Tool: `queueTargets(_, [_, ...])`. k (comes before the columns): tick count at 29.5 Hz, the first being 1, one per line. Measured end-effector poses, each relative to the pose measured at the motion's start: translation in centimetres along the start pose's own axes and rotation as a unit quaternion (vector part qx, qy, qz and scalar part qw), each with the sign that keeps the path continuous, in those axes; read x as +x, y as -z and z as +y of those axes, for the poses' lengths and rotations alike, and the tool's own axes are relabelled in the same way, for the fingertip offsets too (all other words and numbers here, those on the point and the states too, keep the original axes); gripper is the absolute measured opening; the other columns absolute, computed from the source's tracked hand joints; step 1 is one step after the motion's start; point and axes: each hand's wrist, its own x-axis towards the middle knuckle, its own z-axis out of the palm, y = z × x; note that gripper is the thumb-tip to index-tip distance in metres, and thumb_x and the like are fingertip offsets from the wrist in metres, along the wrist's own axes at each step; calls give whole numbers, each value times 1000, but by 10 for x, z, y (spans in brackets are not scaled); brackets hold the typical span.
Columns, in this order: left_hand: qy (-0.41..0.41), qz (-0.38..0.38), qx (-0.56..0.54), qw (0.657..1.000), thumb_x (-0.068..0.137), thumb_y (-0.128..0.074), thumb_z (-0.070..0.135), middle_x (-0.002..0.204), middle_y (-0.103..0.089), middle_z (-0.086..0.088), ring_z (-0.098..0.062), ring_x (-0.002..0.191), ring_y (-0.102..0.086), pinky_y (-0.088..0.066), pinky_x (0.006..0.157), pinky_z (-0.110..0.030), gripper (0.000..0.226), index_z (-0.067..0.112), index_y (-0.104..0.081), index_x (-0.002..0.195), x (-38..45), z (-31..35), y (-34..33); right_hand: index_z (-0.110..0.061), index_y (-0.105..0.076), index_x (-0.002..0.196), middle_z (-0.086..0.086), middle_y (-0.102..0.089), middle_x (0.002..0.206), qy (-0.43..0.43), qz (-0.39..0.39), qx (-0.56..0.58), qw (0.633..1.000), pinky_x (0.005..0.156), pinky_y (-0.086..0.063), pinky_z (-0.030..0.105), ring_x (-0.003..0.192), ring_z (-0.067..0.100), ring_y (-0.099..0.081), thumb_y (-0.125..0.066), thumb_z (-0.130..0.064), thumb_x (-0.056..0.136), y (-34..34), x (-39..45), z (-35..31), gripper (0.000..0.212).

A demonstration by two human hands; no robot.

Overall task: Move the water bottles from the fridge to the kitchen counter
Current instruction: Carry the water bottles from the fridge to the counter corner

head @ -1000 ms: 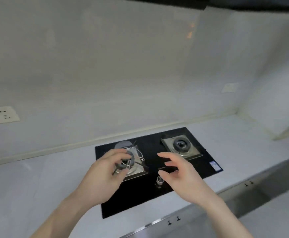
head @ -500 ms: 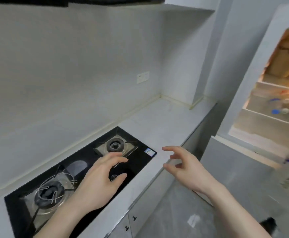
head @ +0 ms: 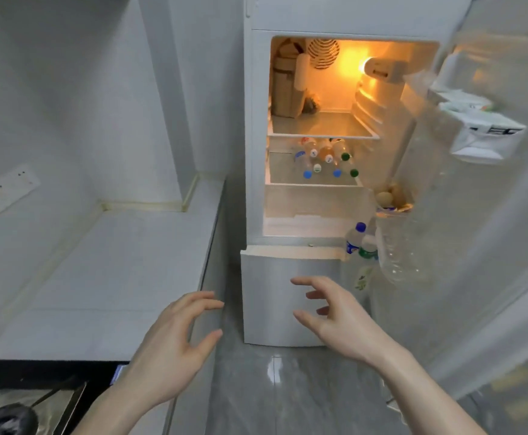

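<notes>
Head view: my left hand [head: 174, 346] and right hand [head: 339, 315] hang empty, fingers loosely spread, before the open fridge [head: 256, 120]. Water bottles [head: 322, 161] lie on its middle shelf; I'd best grip one around its body, then carry it to the counter [head: 124, 262].

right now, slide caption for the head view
Both empty hands, left and right, reach toward the open fridge holding bottles.

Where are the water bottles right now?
The water bottles lie on the fridge's middle shelf, under the glass shelf, straight ahead.
</notes>
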Motion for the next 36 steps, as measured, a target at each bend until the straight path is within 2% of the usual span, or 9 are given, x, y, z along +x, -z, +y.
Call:
queueTargets(3, [-23,-26,-8,999,93,-68,44,143,-41,40,9,133,-41,-41,107,-22,34,53,-58,124,39,-6,0,-51,-50,138,-34,-48,136,-14,33,1,999,100,-52,25,122,-8,-51,-69,-38,95,10,12,0,49])
queueTargets(8, [-92,-79,-12,993,95,-66,44,144,-39,39,11,135,-39,-38,113,-24,36,49,-57,130,112,-6,-12,-50,-52,136,-36,-50,134,-45,81,-9,996,94,-51,20,120,-9,-53,-72,-35,94,21,38,7,48])
queueTargets(12, [-122,-109,-11,986,95,-68,40,142,-39,39,9,136,-38,-28,112,-14,37,46,-58,130,169,5,-33,-49,-54,133,-34,-51,133,-46,117,-19,992,90,-51,17,120,-7,-54,-75,-33,92,40,62,16,49])
queueTargets(16, [-129,-130,-25,983,93,-69,38,139,-44,35,8,131,-44,-38,111,-23,37,44,-59,128,214,19,-63,-47,-55,133,-30,-53,132,-61,138,-34,988,90,-41,5,119,-9,-52,-76,-32,90,60,88,35,50])
queueTargets(18, [-142,-136,-31,980,93,-68,38,140,-45,32,6,132,-43,-39,112,-25,37,43,-59,128,234,28,-72,-45,-54,135,-29,-50,138,-61,131,-48,988,95,-33,0,126,-9,-49,-76,-35,90,60,92,42,51])
queueTargets(21, [-158,-131,-26,978,93,-68,35,140,-48,29,6,131,-44,-38,112,-24,36,40,-60,129,268,41,-90,-43,-50,142,-28,-36,150,-54,145,-81,985,107,-25,5,140,-10,-35,-75,-39,90,60,98,50,57])
queueTargets(25, [-196,-175,-16,965,93,-68,35,143,-49,24,1,132,-46,-40,110,-26,38,40,-60,130,303,61,-121,-46,-45,143,-35,-23,152,-80,157,-73,982,107,-18,0,140,-18,-22,-73,-43,90,59,89,57,60])
queueTargets(31, [-277,-253,7,927,92,-70,28,137,-52,16,-5,123,-51,-34,98,-15,40,30,-62,131,374,102,-170,-49,-35,147,-31,-13,160,-201,177,-45,962,109,-30,13,146,-6,-31,-72,-49,90,52,82,80,68])
queueTargets(36, [-316,-292,20,902,89,-69,26,139,-50,9,-15,123,-54,-43,105,-26,50,25,-58,137,413,119,-200,-40,-25,156,-19,-20,164,-283,200,-38,937,110,-27,13,149,6,-31,-73,-45,91,53,91,95,82])
